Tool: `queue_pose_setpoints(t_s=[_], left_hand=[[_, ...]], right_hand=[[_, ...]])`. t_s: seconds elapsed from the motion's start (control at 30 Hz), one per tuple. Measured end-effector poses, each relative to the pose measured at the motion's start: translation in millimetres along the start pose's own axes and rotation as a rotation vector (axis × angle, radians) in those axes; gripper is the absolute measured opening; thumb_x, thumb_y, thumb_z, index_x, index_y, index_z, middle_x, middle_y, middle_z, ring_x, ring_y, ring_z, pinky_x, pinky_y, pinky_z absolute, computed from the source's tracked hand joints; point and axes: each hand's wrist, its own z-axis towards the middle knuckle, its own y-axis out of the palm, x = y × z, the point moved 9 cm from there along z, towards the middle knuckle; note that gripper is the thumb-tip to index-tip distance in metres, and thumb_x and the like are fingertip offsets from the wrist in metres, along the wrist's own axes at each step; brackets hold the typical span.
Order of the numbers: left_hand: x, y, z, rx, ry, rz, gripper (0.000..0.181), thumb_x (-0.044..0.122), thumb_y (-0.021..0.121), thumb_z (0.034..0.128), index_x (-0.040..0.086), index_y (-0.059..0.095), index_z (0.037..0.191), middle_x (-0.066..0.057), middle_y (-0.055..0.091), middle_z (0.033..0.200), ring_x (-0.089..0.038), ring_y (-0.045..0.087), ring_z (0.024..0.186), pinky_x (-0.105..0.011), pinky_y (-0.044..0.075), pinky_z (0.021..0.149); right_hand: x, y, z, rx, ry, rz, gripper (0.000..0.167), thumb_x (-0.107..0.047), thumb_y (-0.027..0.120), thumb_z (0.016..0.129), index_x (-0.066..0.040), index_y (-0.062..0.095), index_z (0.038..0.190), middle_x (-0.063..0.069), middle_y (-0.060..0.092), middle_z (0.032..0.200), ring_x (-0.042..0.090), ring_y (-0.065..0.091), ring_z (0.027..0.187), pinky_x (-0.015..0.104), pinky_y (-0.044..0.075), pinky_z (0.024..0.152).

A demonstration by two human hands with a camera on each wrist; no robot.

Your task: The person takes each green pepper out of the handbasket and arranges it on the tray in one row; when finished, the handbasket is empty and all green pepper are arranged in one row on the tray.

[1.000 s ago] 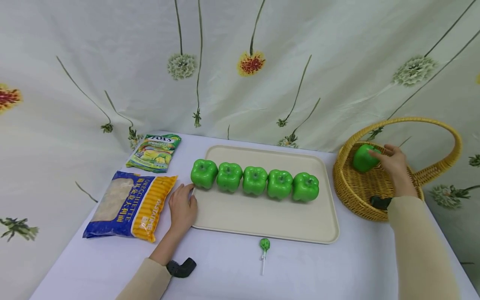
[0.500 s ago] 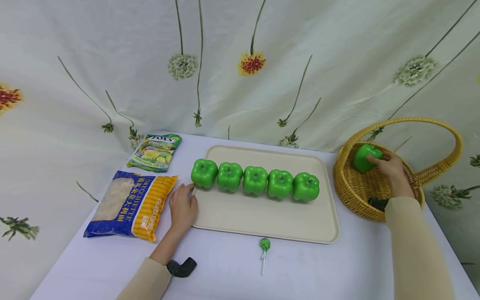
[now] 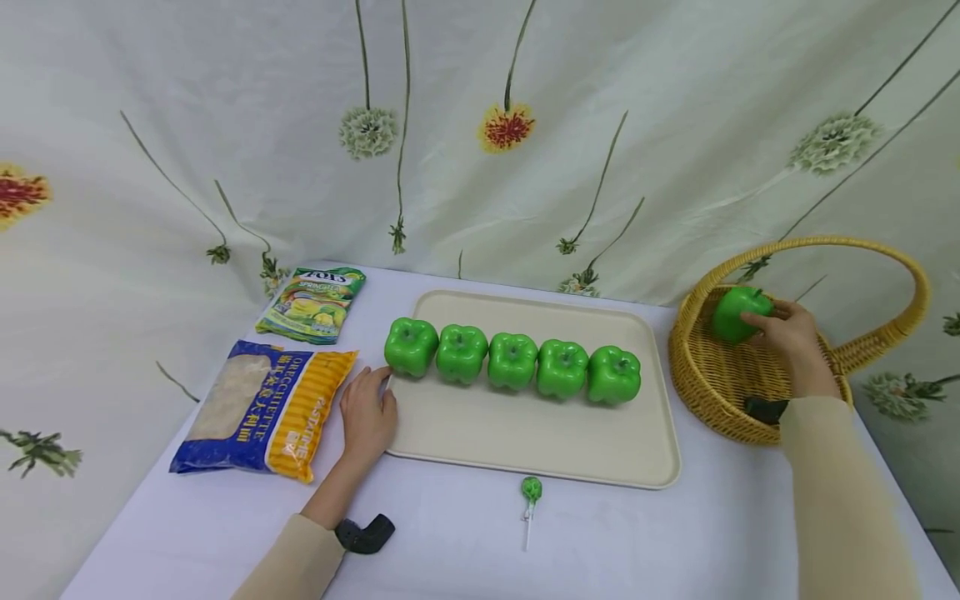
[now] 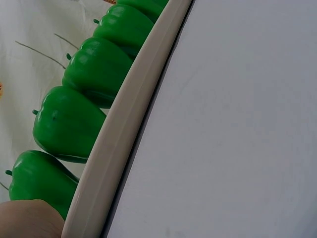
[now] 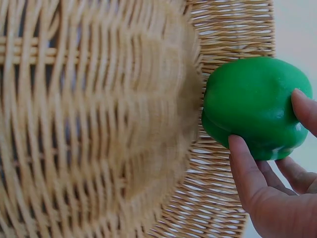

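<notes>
My right hand [image 3: 792, 337] reaches into the wicker basket [image 3: 693, 387] and grips a green bell pepper [image 3: 738, 314] near its far left wall. In the right wrist view, thumb and fingers [image 5: 245, 168] lie on opposite sides of this pepper [image 5: 252, 101]. My left hand [image 3: 367, 414] rests at the left edge of the beige tray [image 3: 525, 446], close to the leftmost pepper [image 3: 411, 347]. Several green bell peppers [image 3: 512, 361] stand in a row across the tray. The left wrist view shows the tray rim [image 4: 116, 134] and part of the left hand [image 4: 29, 218].
Left of the tray lie a blue and yellow pasta bag [image 3: 266, 408] and a green sweets packet [image 3: 313, 304]. A green lollipop [image 3: 531, 492] lies in front of the tray. The basket's tall handle [image 3: 862, 242] arches over its opening. A floral cloth [image 3: 465, 200] hangs behind.
My right hand has tilted the pepper in the basket, so its stem now points up and to the right. The left hand and the row of peppers have stayed put.
</notes>
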Motion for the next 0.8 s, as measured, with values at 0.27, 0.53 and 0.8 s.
queue_pose_setpoints(t_s=[0.27,0.53,0.8], left_hand=[[-0.2,1.1,0.3,0.002,0.003,0.001,0.033,-0.001,0.049,0.0929,-0.006,0.057,0.125,-0.026,0.058,0.131,-0.043,0.036,0.138,-0.060,0.018,0.116],[-0.9,2.0,0.5,-0.023,-0.005,-0.001,0.034,0.002,0.048,0.0946,-0.005,0.057,0.127,-0.025,0.056,0.134,-0.042,0.035,0.140,-0.058,0.016,0.118],[-1.5,1.3,0.7,-0.007,0.002,-0.006,0.034,0.000,0.049,0.0935,-0.005,0.057,0.125,-0.025,0.057,0.132,-0.043,0.036,0.139,-0.059,0.017,0.117]], right_hand=[[-54,-5,-58.1,0.009,-0.043,-0.093,0.089,-0.041,0.057,0.095,-0.004,0.004,0.157,0.027,0.013,0.159,0.026,0.056,0.115,0.016,0.053,0.075],[-78,-15,-99.0,0.029,-0.121,-0.162,0.087,-0.042,0.056,0.095,-0.008,0.006,0.157,0.024,0.010,0.162,0.042,0.035,0.139,0.007,0.050,0.073],[-74,-26,-137.0,0.082,-0.141,-0.067,0.080,-0.037,0.062,0.093,-0.025,0.016,0.157,0.006,0.015,0.164,0.021,0.035,0.143,0.002,0.046,0.071]])
